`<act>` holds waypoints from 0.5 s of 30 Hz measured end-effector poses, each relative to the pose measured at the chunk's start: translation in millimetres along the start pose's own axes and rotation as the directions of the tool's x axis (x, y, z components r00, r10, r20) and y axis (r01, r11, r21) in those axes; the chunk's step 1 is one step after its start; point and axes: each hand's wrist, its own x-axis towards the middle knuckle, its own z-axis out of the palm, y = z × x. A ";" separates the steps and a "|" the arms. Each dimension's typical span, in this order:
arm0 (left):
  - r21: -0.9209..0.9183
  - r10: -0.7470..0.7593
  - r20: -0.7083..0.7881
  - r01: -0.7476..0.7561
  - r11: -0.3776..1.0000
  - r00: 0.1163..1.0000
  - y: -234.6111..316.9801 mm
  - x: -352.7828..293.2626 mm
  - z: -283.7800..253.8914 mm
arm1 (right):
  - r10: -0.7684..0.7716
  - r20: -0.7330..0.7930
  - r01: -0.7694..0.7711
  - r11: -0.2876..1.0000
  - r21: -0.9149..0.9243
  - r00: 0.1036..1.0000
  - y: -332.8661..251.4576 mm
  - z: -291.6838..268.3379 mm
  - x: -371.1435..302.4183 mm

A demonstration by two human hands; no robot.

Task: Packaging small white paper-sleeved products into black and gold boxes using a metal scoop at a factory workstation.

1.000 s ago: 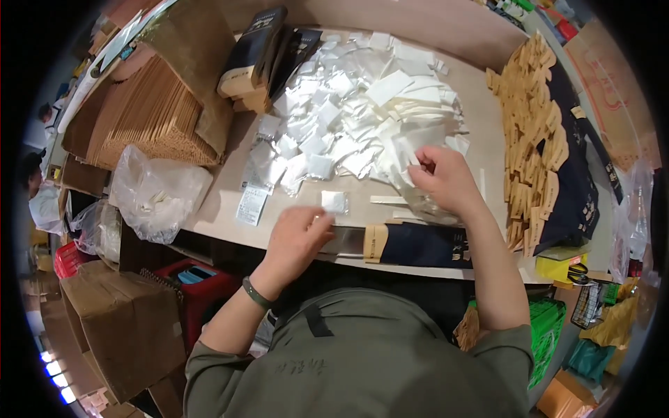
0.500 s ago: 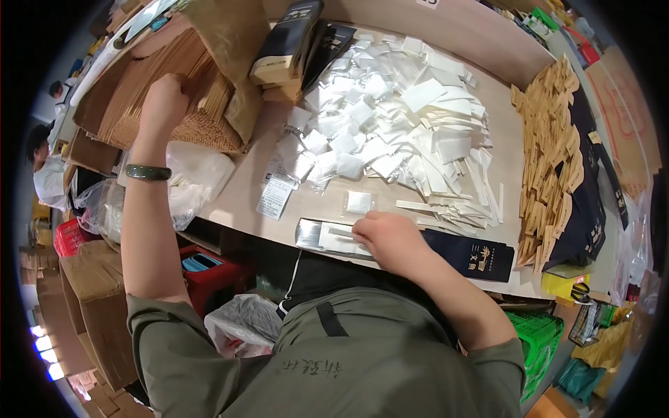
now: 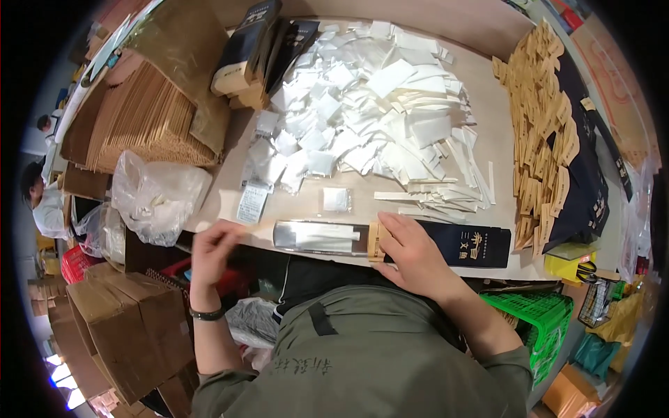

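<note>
My left hand (image 3: 214, 252) is at the table's front edge, fingers pinched on a thin tan piece (image 3: 256, 228), blurred. My right hand (image 3: 412, 256) grips a long dark blue sleeve (image 3: 481, 245) by its tan-banded left end. A clear pouch with a white strip inside (image 3: 324, 237) lies flat along the table edge, its right end meeting the tan band. Just beyond the pouch sits a small clear packet with a white square in it (image 3: 337, 200).
White packets and strips (image 3: 390, 104) are heaped across the table. An open carton (image 3: 167, 49) with tightly stacked brown pieces (image 3: 143, 115) stands left, near dark blue boxes (image 3: 247, 49). Tan-topped dark sleeves (image 3: 540, 132) line the right side. A green basket (image 3: 536, 324) stands below.
My left hand has come from the carton down to the table's front edge with the tan piece. My right hand has moved from the clear pouch onto the sleeve's tan-banded end.
</note>
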 end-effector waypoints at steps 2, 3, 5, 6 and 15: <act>0.075 -0.103 0.153 0.092 0.993 0.983 19.3 3.1 12.6 | -0.056 0.065 0.060 0.996 -0.066 0.996 1.2 -4.8 -0.4; 0.126 -0.167 0.129 0.151 0.981 0.977 22.4 6.7 14.6 | -0.062 0.071 0.067 0.996 -0.062 0.995 1.9 -6.0 -2.7; 0.333 -0.176 0.047 0.151 0.931 0.983 22.9 19.0 6.2 | -0.069 0.085 0.077 0.993 -0.093 0.994 4.0 -7.0 -0.2; 0.381 -0.174 0.051 0.142 0.914 0.983 23.5 21.2 13.8 | -0.077 0.082 0.085 0.992 -0.092 0.994 5.4 -5.8 0.9; 0.376 0.090 -0.170 -0.020 0.926 0.981 38.5 28.7 146.4 | -0.010 0.057 0.020 0.985 -0.172 0.998 -0.8 8.2 8.5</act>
